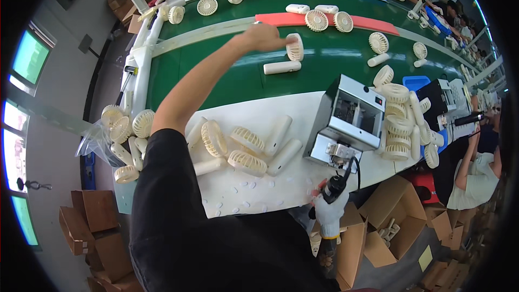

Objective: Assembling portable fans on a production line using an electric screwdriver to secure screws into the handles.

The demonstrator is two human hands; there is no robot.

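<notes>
My bare left hand (pixel 263 38) reaches far over the green conveyor belt. Its fingers are closed at the rim of a cream handheld fan (pixel 294 48), whose round head stands beside a pale handle (pixel 282 67). In a white work glove, my right hand (pixel 331 211) grips a black electric screwdriver (pixel 334 188) at the front edge of the white worktable (pixel 259 194). Just beyond it stands a metal box-shaped machine (pixel 348 119). Between my arms lie several cream fans (pixel 247 163) and handles, with small pale pieces (pixel 243 204) scattered in front.
A red strip (pixel 281 19) on the belt's divider carries more fans. Fans are piled right of the machine and at the table's left end (pixel 120 130). Open cardboard boxes (pixel 397 216) stand on the floor at right. A co-worker (pixel 476 178) sits farther right.
</notes>
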